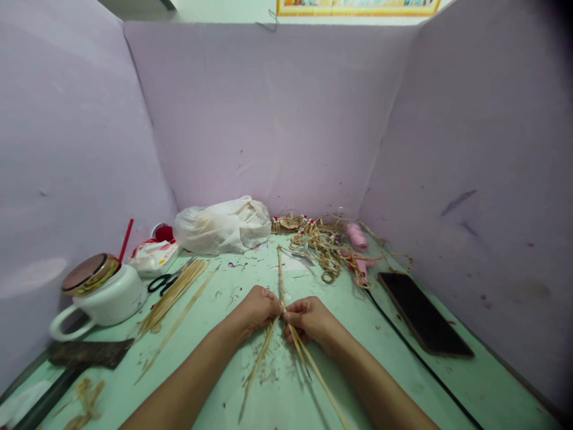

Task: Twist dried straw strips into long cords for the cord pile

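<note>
A thin straw braid (280, 275) runs from the far middle of the table toward me. At its near end, my left hand (261, 306) pinches the straw from the left. My right hand (308, 319) pinches it from the right, its fingertips almost meeting the left ones. Loose straw strands (320, 373) fan out below both hands, some to the left and some to the right. The exact crossing of strands is partly hidden by my fingers.
Left side: a bundle of straw strips (176, 292), scissors (165, 280), a white mug (114, 295), a hammer-like tool (89, 353). Behind are a plastic bag (224, 226) and a heap of braided straw (320, 245). A pink thread spool (357, 236), pink glue gun (362, 269) and phone (423, 313) lie right.
</note>
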The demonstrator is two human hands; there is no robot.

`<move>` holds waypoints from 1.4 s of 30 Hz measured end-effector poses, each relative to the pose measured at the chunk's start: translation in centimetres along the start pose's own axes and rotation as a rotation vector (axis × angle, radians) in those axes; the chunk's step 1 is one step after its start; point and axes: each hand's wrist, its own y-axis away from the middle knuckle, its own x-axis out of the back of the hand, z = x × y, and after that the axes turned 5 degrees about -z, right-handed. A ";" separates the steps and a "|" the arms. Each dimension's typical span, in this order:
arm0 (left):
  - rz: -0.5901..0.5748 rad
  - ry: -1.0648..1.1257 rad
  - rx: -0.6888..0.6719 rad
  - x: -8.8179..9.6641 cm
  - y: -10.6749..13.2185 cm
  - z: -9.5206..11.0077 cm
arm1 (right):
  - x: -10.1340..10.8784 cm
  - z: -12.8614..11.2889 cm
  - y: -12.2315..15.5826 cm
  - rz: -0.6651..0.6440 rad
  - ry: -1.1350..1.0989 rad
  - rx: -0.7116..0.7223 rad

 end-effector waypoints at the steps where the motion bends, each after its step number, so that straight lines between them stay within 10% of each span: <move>1: -0.004 0.001 -0.003 0.0 0.0 0.0 | 0.0 -0.1 0.0 -0.001 0.003 -0.001; 16: -0.036 0.095 -0.043 0.3 -0.4 -0.4 | 0.7 0.2 -0.9 0.001 0.022 0.167; 26: -0.060 0.160 -0.064 0.6 -0.2 -0.3 | 0.9 -0.9 -0.9 0.532 0.449 0.382; 34: -0.067 0.149 -0.058 0.6 -0.2 -0.3 | -1.6 -1.8 0.2 0.106 -0.126 0.099; 42: -0.069 0.002 -0.052 0.8 -0.6 -0.4 | -0.7 -0.3 -0.8 0.157 -0.037 0.145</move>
